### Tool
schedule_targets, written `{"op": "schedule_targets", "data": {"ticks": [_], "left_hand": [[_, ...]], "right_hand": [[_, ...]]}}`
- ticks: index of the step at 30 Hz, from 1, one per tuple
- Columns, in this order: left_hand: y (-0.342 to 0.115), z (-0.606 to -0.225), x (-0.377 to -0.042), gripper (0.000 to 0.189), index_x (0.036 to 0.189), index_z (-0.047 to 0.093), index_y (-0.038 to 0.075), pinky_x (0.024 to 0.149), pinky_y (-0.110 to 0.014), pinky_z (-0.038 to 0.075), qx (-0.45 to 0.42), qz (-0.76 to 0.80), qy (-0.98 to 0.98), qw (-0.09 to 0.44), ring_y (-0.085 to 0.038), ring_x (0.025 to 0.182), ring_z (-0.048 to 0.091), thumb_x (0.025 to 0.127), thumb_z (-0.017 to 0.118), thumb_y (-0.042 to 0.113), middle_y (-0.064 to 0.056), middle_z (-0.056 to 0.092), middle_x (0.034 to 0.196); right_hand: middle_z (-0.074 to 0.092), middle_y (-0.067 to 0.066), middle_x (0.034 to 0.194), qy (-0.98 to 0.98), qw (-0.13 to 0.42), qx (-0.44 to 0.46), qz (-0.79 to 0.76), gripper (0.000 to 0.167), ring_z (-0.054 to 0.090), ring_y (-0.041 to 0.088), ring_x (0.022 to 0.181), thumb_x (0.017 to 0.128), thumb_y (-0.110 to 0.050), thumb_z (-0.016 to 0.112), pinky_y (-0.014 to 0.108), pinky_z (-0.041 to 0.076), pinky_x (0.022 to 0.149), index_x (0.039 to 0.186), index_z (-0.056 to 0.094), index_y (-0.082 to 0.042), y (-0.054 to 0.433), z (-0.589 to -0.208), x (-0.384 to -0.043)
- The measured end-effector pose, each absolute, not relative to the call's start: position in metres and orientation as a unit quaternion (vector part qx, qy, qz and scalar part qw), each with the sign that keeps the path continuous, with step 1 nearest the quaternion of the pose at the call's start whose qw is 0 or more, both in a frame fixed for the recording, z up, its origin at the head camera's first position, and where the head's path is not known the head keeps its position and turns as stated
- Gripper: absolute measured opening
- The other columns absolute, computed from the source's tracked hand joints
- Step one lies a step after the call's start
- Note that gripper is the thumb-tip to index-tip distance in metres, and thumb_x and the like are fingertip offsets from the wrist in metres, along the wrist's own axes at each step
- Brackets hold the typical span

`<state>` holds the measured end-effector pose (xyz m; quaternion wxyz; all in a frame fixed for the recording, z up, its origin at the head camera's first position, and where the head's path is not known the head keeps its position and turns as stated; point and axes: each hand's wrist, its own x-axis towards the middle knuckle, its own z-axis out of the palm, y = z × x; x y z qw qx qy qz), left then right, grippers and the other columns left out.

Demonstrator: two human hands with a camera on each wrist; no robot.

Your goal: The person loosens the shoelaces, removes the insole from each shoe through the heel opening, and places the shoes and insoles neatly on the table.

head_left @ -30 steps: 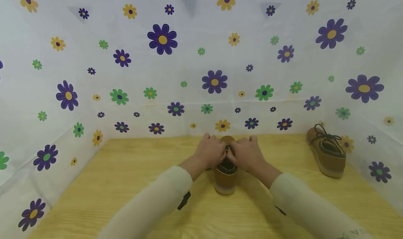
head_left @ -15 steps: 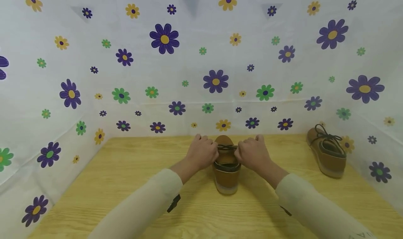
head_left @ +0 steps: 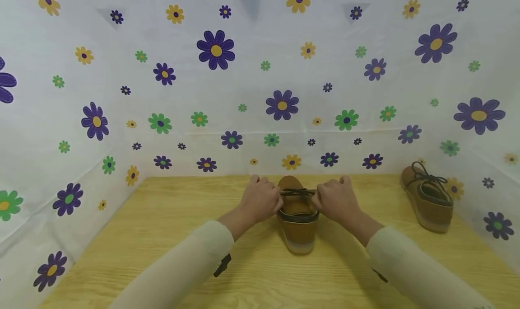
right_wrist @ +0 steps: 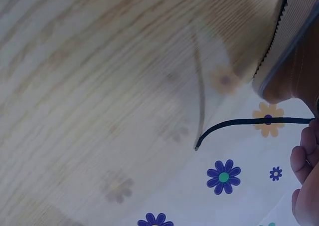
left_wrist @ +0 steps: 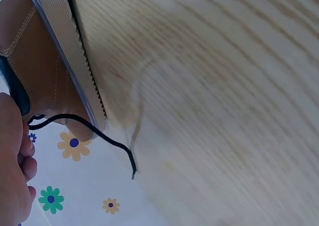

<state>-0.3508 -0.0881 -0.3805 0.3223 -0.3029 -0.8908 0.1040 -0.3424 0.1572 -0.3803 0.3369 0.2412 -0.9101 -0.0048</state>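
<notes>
A brown shoe [head_left: 299, 234] with a dark collar stands on the table, toe toward the back. Dark shoelaces [head_left: 298, 192] stretch across its front between the two hands. My left hand [head_left: 260, 199], at the shoe's left side, grips one part of the laces with curled fingers; a loose lace end [left_wrist: 107, 137] hangs past it in the left wrist view. On the right side, my right hand [head_left: 335, 199] pinches the other part. Its free lace end [right_wrist: 234, 121] sticks out from the fingers in the right wrist view.
A matching brown shoe [head_left: 434, 207], its laces tied in a bow, stands at the right of the wooden table [head_left: 174, 223]. A white cloth with printed flowers [head_left: 252, 83] encloses the back and sides.
Both hands have moved apart from close together over the shoe, drawing the laces out sideways between them. The shoe's heel has shifted slightly right.
</notes>
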Motion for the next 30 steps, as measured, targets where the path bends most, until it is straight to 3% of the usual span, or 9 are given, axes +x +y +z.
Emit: {"op": "schedule_targets", "data": {"ticks": [5,10,16,23,26,30], "left_hand": [[-0.089,-0.382,-0.340,0.034,0.061,0.050,0.020,0.064,-0.031,0.026,-0.297,0.086,-0.896,0.319,-0.013,0.057,0.035,0.093,0.057,0.029,0.007,0.050,0.058],[-0.084,-0.379,-0.335,0.036,0.060,0.044,0.020,0.064,-0.030,0.027,-0.298,0.050,-0.898,0.319,-0.013,0.055,0.033,0.093,0.053,0.025,0.007,0.043,0.055],[-0.076,-0.376,-0.336,0.035,0.060,0.043,0.020,0.065,-0.030,0.023,-0.301,0.052,-0.900,0.312,-0.014,0.056,0.034,0.092,0.054,0.026,0.007,0.040,0.054],[-0.060,-0.366,-0.336,0.025,0.068,0.055,0.018,0.073,-0.034,0.040,-0.330,0.052,-0.884,0.326,-0.017,0.069,0.056,0.090,0.062,0.028,0.005,0.060,0.068],[-0.047,-0.357,-0.333,0.031,0.066,0.055,0.019,0.078,-0.035,0.041,-0.346,0.065,-0.891,0.288,-0.017,0.078,0.060,0.090,0.064,0.035,0.006,0.062,0.073],[-0.029,-0.350,-0.332,0.042,0.062,0.053,0.022,0.083,-0.036,0.041,-0.351,0.109,-0.909,0.195,-0.015,0.079,0.060,0.090,0.065,0.051,0.008,0.059,0.070]], "right_hand": [[0.037,-0.006,0.051,-0.907,0.343,0.245,-0.001,0.034,0.032,0.013,0.053,0.085,-0.018,0.058,0.037,0.024,0.067,0.056,0.042,-0.018,0.171,-0.384,-0.342],[0.044,-0.007,0.053,-0.903,0.340,0.260,0.028,0.030,0.037,0.013,0.055,0.086,-0.017,0.058,0.041,0.029,0.069,0.058,0.048,-0.018,0.173,-0.384,-0.341],[0.043,-0.008,0.057,-0.923,0.282,0.252,0.068,0.029,0.038,0.013,0.059,0.088,-0.015,0.053,0.042,0.027,0.075,0.061,0.045,-0.019,0.165,-0.382,-0.339],[0.042,-0.007,0.056,-0.899,0.324,0.285,0.069,0.029,0.037,0.013,0.057,0.088,-0.014,0.057,0.041,0.026,0.073,0.061,0.046,-0.018,0.162,-0.380,-0.338],[0.042,-0.007,0.056,-0.901,0.315,0.292,0.066,0.030,0.038,0.013,0.058,0.090,-0.016,0.056,0.041,0.027,0.074,0.062,0.046,-0.018,0.162,-0.377,-0.339],[0.041,-0.006,0.055,-0.907,0.299,0.293,0.056,0.032,0.040,0.014,0.058,0.092,-0.017,0.054,0.044,0.029,0.074,0.061,0.044,-0.018,0.162,-0.372,-0.340]]}}
